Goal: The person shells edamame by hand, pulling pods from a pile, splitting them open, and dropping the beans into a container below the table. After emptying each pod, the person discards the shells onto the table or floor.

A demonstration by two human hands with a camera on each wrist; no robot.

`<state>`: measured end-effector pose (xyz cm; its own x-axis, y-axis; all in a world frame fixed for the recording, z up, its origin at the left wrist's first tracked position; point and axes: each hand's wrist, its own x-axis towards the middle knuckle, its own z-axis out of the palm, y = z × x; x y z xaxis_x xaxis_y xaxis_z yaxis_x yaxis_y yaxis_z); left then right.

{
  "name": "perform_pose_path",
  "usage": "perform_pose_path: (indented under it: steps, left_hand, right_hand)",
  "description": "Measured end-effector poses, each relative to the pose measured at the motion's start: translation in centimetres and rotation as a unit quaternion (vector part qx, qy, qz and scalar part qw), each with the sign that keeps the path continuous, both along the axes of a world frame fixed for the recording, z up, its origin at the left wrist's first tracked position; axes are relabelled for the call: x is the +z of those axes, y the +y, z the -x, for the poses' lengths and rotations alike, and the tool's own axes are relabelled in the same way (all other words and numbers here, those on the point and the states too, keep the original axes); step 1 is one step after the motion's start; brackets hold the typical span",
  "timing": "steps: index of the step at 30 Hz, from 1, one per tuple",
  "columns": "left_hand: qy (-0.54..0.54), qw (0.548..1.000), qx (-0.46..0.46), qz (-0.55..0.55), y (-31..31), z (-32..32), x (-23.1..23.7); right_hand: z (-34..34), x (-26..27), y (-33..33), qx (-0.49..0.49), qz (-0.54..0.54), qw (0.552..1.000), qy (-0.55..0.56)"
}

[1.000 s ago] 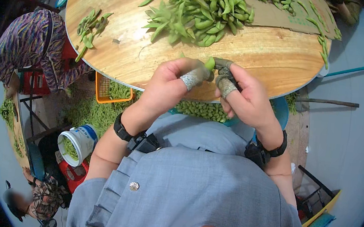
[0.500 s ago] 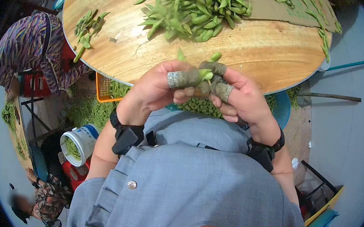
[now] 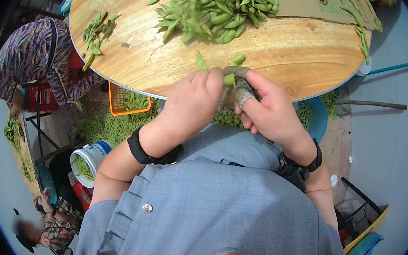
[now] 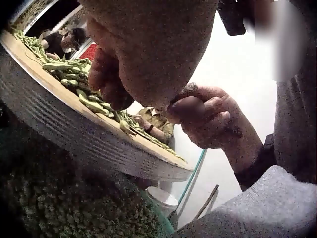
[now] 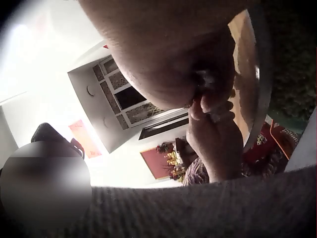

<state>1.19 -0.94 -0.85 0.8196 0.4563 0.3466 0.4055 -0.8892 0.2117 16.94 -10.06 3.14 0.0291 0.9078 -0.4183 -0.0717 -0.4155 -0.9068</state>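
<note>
Both hands meet over the near edge of the round wooden table [image 3: 280, 51], with a green bean pod [image 3: 229, 80] between their fingertips. My left hand [image 3: 195, 94] is turned back-up, its curled fingers at one side of the pod and its thumb hidden. My right hand [image 3: 270, 104], with grey wraps on its index finger and thumb, pinches the pod from the other side. Just past the fingers show another pod [image 3: 239, 59] and a pod tip [image 3: 199, 59]. In the right wrist view the left hand [image 5: 215, 141] reaches the right hand's fingertips.
A heap of pods [image 3: 220, 13] lies ahead beside flattened cardboard [image 3: 304, 7]. Under the table edge stand a blue basin [image 3: 316, 121] and an orange basket [image 3: 113, 100]. A white bucket [image 3: 87, 163] holds pods. Two people are at the left.
The hands parted slightly less than a second ago and now meet again over the pod. My left hand has rolled so its back faces up, hiding its thumb.
</note>
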Motion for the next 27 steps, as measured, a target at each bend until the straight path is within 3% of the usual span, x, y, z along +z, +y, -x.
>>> perform_pose_path:
  steps: [2,3,4,5,6,7,8,10,12,16,17,19,21,24,26,27]
  left_hand:
    - [-0.004,0.998,-0.006,0.065,-0.2,0.1,0.1]
    - [-0.043,0.964,-0.033,0.261,0.0,0.4,0.6]
    - [-0.08,0.89,-0.059,0.446,0.3,0.6,1.1]
    - [-0.079,0.89,-0.059,0.446,0.7,0.9,1.5]
    - [-0.049,0.783,-0.013,0.62,1.0,1.3,2.0]
    - [-0.018,0.642,0.033,0.766,1.2,1.4,2.4]
    - [-0.018,0.641,0.034,0.766,1.2,1.4,2.6]
    - [0.062,0.822,-0.069,0.562,1.1,1.4,2.8]
    - [0.045,0.823,-0.112,0.554,0.1,1.2,2.1]
    - [0.05,0.798,-0.18,0.574,0.3,1.6,1.8]
    - [0.05,0.798,-0.179,0.574,0.3,1.6,2.0]
    - [0.07,0.819,-0.128,0.554,0.2,1.8,2.6]
    - [0.061,0.828,-0.13,0.542,-0.1,2.1,1.5]
    - [0.053,0.843,-0.125,0.521,0.2,3.1,1.6]
    - [0.051,0.848,-0.118,0.513,0.8,4.3,2.9]
    - [0.035,0.851,-0.05,0.522,1.1,5.1,4.0]
  right_hand:
    - [-0.1,-1.1,-0.6,0.001,-0.008,1.0,-0.008]
    - [-0.3,-1.4,-0.8,0.003,-0.017,1.0,-0.017]
    - [-0.5,-1.4,-1.1,0.003,-0.017,1.0,-0.017]
    - [-0.8,-1.4,-1.7,-0.001,-0.017,0.999,0.039]
    - [-1.0,-1.4,-2.0,-0.003,-0.018,0.995,0.096]
    - [-1.2,-1.4,-2.2,-0.003,-0.017,0.995,0.096]
    - [-1.5,-1.6,-2.2,-0.016,-0.001,0.998,0.053]
    - [-1.4,-2.3,-2.1,-0.029,0.015,0.999,0.009]
    - [-0.7,-3.4,-1.8,-0.046,-0.118,0.989,-0.071]
    - [-1.0,-3.3,-1.5,-0.005,-0.107,0.99,-0.092]
    - [-0.9,-2.8,-1.6,0.019,-0.108,0.982,-0.156]
    - [-0.7,-2.6,-1.6,0.043,-0.105,0.969,-0.218]
    - [-0.5,-2.7,-1.4,0.077,-0.157,0.922,-0.345]
    - [-0.4,-2.5,-1.1,0.119,-0.205,0.883,-0.405]
    - [-1.1,-2.3,-1.2,0.144,-0.204,0.883,-0.397]
    - [-1.5,-2.3,-1.1,0.167,-0.203,0.883,-0.389]
